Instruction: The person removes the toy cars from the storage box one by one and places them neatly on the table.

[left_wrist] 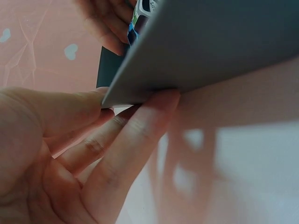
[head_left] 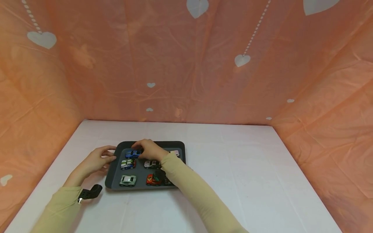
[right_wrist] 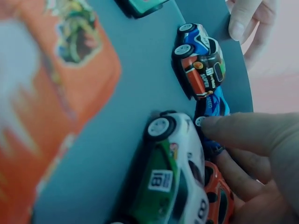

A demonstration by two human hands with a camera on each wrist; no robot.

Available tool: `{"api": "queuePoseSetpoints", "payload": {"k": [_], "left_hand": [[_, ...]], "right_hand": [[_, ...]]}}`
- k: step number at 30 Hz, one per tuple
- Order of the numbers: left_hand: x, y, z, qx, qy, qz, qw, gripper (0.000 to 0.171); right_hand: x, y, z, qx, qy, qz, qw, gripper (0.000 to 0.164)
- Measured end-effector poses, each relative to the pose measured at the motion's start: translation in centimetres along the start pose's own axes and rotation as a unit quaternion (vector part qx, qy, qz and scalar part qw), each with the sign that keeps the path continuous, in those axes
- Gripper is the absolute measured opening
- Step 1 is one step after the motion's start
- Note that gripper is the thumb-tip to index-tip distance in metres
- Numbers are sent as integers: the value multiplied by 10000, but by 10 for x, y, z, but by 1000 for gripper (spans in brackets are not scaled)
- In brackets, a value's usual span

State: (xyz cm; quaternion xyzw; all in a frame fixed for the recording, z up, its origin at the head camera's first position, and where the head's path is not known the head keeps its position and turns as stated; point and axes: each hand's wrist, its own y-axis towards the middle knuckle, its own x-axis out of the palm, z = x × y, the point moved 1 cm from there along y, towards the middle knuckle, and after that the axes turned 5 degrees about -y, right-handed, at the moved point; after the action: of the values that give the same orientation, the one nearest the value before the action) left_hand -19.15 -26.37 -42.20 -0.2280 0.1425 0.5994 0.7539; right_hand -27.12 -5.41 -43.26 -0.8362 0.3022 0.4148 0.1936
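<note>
A dark grey tray [head_left: 140, 186] holding several toy cars lies on the left part of the table. My left hand [head_left: 94, 161] grips the tray's left edge, thumb on top and fingers beneath in the left wrist view. At the tray's far left, my right hand [head_left: 151, 150] pinches a blue toy car [right_wrist: 215, 105]. Just nearer stands a multicoloured toy car [head_left: 128, 164], with a pale green one [head_left: 128, 180] at the near left corner. A green-and-white car [right_wrist: 175, 172] and a black-spotted orange car [right_wrist: 219, 198] sit near my right fingers.
A red toy car [head_left: 152, 179] stands near the tray's front edge, beside dark cars partly hidden by my right sleeve. Another pale car [head_left: 175, 152] shows at the far right of the tray. Orange cloth [head_left: 186, 81] with hearts encloses the white table [head_left: 247, 174].
</note>
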Motion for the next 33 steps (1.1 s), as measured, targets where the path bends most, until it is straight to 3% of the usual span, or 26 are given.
{"api": "queuePoseSetpoints", "payload": {"k": [11,20,33], "left_hand": [[6,4,-2,103,-95,-54,9999,47],[4,8,-3,180,-58,-69,9998,48],[0,6,-5,221,52,-23,9997,47]], "right_hand": [[-3,-8,6,-141,-144,67,9998,42],[-27,-24,10,-344,352,18,9988,43],[-67,-64,24,-849,215,196,9960,41]]}}
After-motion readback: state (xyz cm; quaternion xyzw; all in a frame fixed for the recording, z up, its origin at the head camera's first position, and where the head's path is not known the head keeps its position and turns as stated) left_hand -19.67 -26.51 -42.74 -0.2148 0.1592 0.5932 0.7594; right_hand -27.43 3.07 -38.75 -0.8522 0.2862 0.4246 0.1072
